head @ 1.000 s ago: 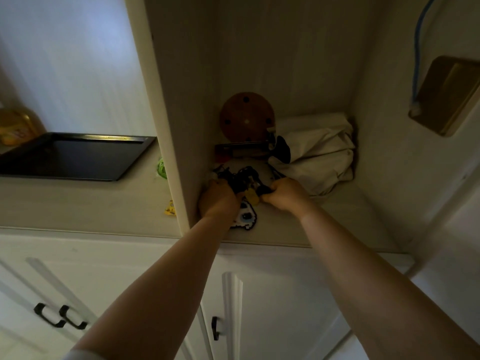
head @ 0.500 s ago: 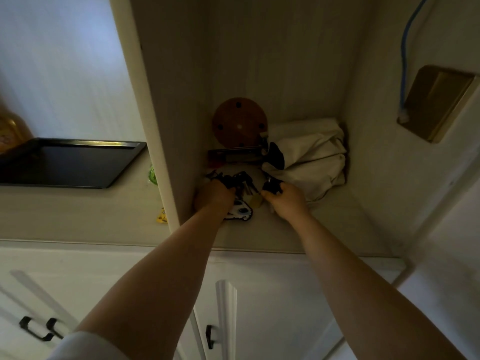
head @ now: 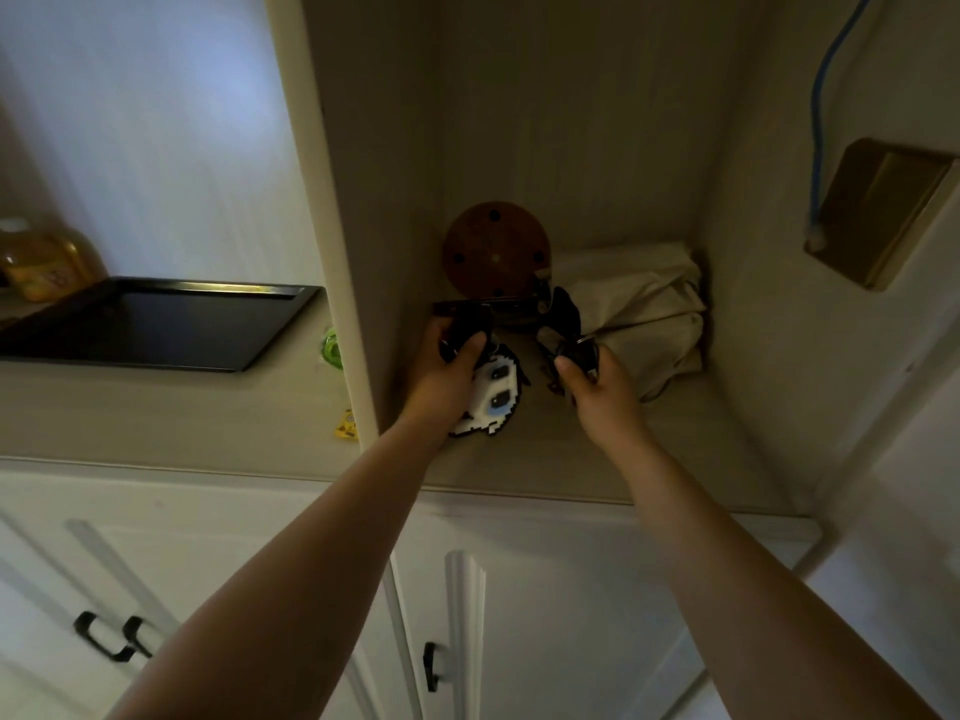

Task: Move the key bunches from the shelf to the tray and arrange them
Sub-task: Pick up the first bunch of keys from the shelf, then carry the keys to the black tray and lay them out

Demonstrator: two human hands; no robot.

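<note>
head | cloth bag (head: 644,314) beside right hand (head: 597,387) | wooden disc (head: 493,246) behind

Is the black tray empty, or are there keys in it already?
Empty, as far as it shows. The black tray on the counter has a bare dark floor; both key bunches are in the left hand and right hand.

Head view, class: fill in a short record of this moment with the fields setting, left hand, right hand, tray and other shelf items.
setting: open shelf compartment above white cabinet doors
left hand: closed on a dark key bunch with a black-and-white pixel charm
right hand: closed on a second dark key bunch
tray: black, on the counter left of the shelf, no keys in it
other shelf items: round wooden disc, cream cloth bag
</note>
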